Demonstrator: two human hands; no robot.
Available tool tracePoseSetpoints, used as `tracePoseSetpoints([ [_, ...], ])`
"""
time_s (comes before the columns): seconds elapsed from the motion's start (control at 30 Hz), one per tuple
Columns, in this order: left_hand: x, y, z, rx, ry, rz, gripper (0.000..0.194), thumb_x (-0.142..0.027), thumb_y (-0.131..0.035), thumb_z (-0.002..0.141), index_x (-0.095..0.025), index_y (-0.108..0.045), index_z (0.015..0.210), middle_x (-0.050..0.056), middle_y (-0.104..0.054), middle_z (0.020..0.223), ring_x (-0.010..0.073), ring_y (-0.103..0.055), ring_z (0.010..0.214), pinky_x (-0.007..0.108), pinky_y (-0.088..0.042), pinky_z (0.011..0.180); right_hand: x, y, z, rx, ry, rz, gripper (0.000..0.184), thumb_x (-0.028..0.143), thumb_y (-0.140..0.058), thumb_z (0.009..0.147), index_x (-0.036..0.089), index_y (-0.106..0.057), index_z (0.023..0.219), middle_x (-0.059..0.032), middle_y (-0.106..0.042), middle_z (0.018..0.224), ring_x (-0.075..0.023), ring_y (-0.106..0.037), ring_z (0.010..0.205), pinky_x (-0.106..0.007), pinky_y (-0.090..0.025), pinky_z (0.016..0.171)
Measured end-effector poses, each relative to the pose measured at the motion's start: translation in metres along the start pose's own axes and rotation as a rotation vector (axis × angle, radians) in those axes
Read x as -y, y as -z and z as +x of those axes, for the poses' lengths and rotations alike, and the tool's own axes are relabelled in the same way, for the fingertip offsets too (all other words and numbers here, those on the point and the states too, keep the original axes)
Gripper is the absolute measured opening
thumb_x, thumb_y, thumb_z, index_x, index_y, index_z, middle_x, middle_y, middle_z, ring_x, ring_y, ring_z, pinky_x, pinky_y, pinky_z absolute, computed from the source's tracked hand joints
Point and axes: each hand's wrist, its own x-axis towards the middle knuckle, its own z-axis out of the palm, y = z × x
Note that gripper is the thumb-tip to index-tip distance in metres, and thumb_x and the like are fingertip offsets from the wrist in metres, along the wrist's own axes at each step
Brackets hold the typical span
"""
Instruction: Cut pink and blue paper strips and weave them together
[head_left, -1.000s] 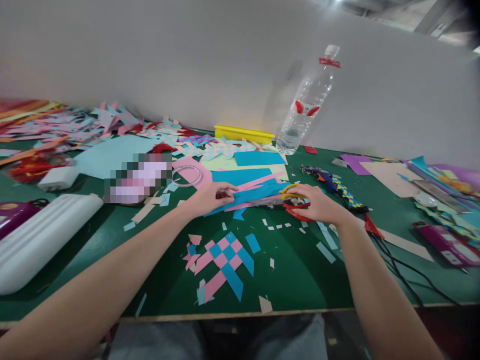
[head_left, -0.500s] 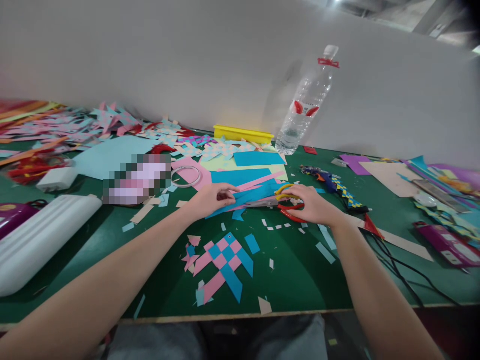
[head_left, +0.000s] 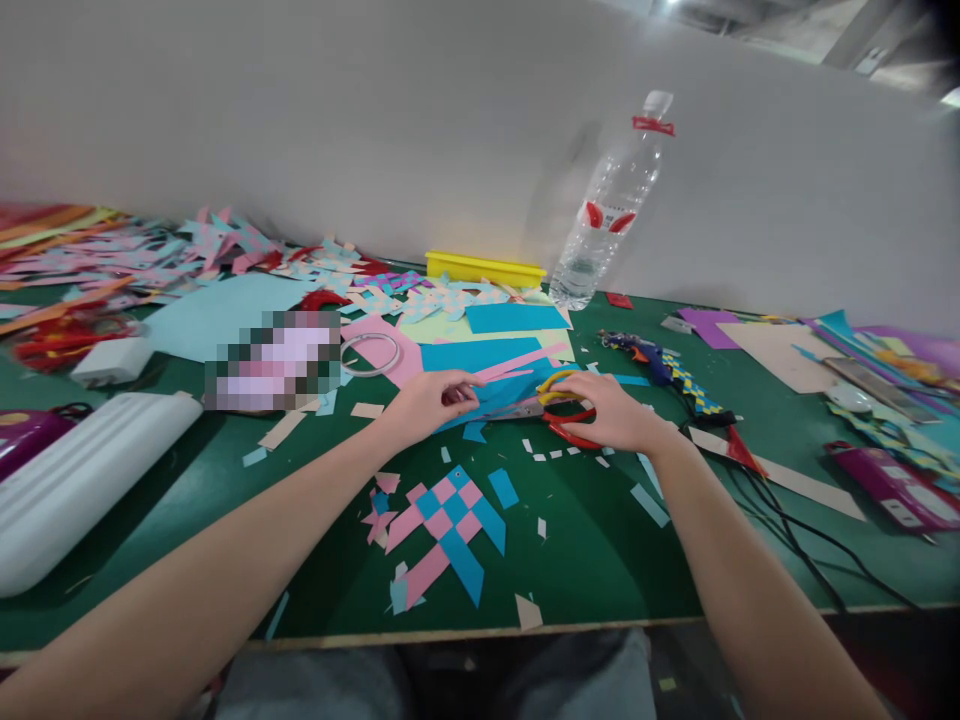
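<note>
Bottle [head_left: 611, 210] behind scissors [head_left: 559, 415], paper strips [head_left: 495, 385]

Matt blue and pink paper strips [head_left: 510, 385] cover a table [head_left: 600, 540] topped with smooth green matting. Scissors [head_left: 559, 415] with glossy red and yellow plastic handles carry dull metal blades. At 1 o'clock, a clear plastic bottle [head_left: 611, 215] glints.

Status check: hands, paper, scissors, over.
Left hand pinching blue paper strips. Right hand gripping scissors, blades at the strips. Scraps around; woven piece lies nearer, apart.
</note>
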Motion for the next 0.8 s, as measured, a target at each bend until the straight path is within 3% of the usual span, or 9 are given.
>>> tracePoseSetpoints([
  [0.17, 0.0, 0.006, -0.001, -0.055, -0.184, 0.258, 0.025, -0.032, -0.05, 0.092, -0.021, -0.064, 0.11, 0.005, -0.068, 0.104, 0.0196, -0.062, 0.093, 0.033, -0.05, 0.08, -0.006, 0.001, -0.001, 0.017, -0.014, -0.011, 0.043, 0.047, -0.058, 0.08, 0.027, -0.058, 0.117, -0.0078, -0.058, 0.127, -0.0308, -0.052, 0.117, -0.048, -0.037, 0.096],
  [0.3, -0.003, 0.013, -0.002, -0.003, -0.38, 0.287, 0.027, -0.028, -0.043, 0.097, -0.022, -0.065, 0.111, 0.005, -0.067, 0.112, 0.0202, -0.057, 0.108, 0.036, -0.043, 0.095, -0.007, 0.002, -0.002, 0.019, -0.019, -0.012, 0.044, 0.05, -0.056, 0.08, 0.027, -0.058, 0.118, -0.0077, -0.058, 0.127, -0.0313, -0.053, 0.116, -0.049, -0.038, 0.096],
  [0.53, -0.005, 0.005, -0.001, 0.216, -0.352, 0.411, 0.04, -0.021, -0.032, 0.099, -0.029, -0.05, 0.134, -0.003, -0.052, 0.139, 0.0176, -0.04, 0.132, 0.037, -0.03, 0.109, -0.005, 0.003, -0.003, 0.024, -0.005, -0.004, 0.042, 0.05, -0.055, 0.081, 0.028, -0.059, 0.116, -0.0062, -0.059, 0.127, -0.0302, -0.053, 0.117, -0.05, -0.037, 0.098],
  [0.67, 0.001, 0.002, -0.001, 0.239, -0.337, 0.411, 0.045, -0.017, -0.031, 0.098, -0.031, -0.041, 0.14, -0.004, -0.043, 0.145, 0.0159, -0.035, 0.136, 0.036, -0.029, 0.111, -0.005, 0.002, -0.004, 0.05, -0.01, 0.007, 0.043, 0.05, -0.055, 0.081, 0.028, -0.056, 0.119, -0.0063, -0.057, 0.13, -0.0301, -0.051, 0.12, -0.051, -0.035, 0.1],
  [0.8, 0.007, 0.002, 0.0, 0.25, -0.319, 0.421, 0.044, -0.018, -0.033, 0.097, -0.028, -0.043, 0.139, -0.003, -0.043, 0.146, 0.0156, -0.033, 0.137, 0.036, -0.027, 0.112, -0.005, 0.002, -0.005, 0.073, -0.042, 0.002, 0.047, 0.055, -0.053, 0.082, 0.028, -0.055, 0.12, -0.0072, -0.056, 0.131, -0.0312, -0.05, 0.12, -0.052, -0.035, 0.099],
])
